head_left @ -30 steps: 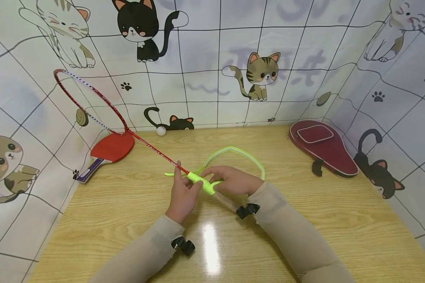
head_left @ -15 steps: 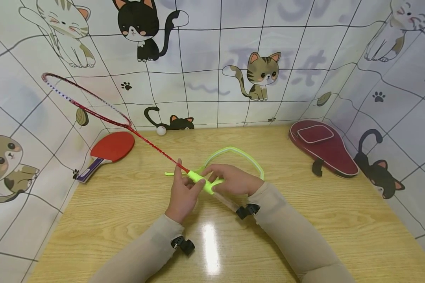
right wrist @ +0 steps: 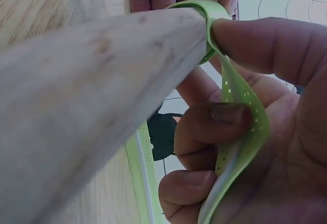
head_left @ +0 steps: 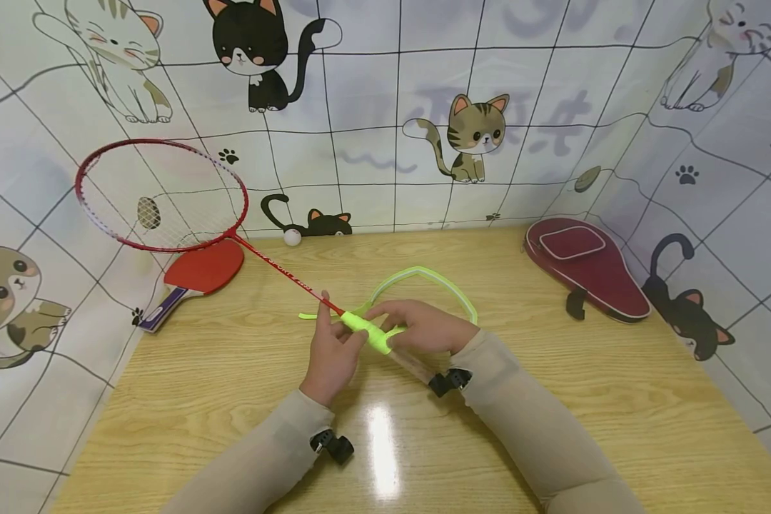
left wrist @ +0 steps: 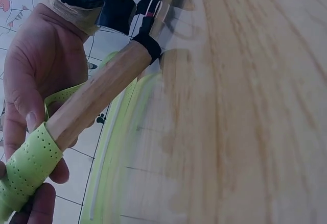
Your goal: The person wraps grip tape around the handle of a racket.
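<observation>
A red badminton racket point(head_left: 276, 268) slants across the head view, its strung head up at the left. Perforated lime-green grip tape point(left wrist: 31, 164) wraps the upper part of its handle; the lower wooden part point(left wrist: 104, 89) is bare. My left hand point(head_left: 334, 353) grips the wrapped part near the shaft, thumb on top. Lower on the handle, my right hand point(head_left: 424, 327) holds the tape strip, its fingers curled round it and its thumb at the edge of the wrap in the right wrist view. The loose tape point(head_left: 417, 270) loops behind the right hand over the table.
On the wooden table point(head_left: 572, 414), a red table tennis bat point(head_left: 207, 267) lies at the left beneath the racket's head. A white ball point(head_left: 292, 238) sits by the back wall. A dark red bat case point(head_left: 581, 268) lies at the right.
The racket has rolled about its shaft: its head, narrow and edge-on half a second ago, now shows broad. Both hands stay in nearly the same place.
</observation>
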A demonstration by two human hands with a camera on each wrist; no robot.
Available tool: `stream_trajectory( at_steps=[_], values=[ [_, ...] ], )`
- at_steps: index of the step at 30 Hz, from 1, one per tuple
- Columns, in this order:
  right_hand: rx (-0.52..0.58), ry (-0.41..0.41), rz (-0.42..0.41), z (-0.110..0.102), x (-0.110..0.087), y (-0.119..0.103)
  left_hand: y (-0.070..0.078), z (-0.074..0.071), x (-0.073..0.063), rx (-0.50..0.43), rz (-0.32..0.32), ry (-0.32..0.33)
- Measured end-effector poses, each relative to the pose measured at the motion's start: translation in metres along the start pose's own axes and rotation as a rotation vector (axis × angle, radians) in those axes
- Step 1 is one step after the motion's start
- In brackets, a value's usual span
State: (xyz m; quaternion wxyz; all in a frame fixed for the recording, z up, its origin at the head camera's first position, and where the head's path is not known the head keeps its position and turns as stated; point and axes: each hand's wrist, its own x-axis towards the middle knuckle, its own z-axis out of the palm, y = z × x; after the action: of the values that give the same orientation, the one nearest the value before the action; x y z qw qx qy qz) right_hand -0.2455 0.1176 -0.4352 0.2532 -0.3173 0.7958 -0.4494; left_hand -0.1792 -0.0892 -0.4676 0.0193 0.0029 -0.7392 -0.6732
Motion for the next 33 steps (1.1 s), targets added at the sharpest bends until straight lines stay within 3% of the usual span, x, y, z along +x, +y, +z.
stream_trajectory(
  at_steps=[8,18,33],
  values=[
    [-0.034,0.025,-0.02,0.0005,-0.0005,-0.0014,-0.0008,-0.0006,0.0007,0.022,0.009,-0.007],
    [0.078,-0.048,-0.01,-0.0015,-0.0002,0.0035,0.0005,-0.001,-0.0001,-0.019,-0.007,-0.027],
    [0.045,-0.037,-0.042,-0.0001,0.0001,0.0031,0.0008,-0.0006,0.0011,-0.011,-0.008,-0.007]
  ],
)
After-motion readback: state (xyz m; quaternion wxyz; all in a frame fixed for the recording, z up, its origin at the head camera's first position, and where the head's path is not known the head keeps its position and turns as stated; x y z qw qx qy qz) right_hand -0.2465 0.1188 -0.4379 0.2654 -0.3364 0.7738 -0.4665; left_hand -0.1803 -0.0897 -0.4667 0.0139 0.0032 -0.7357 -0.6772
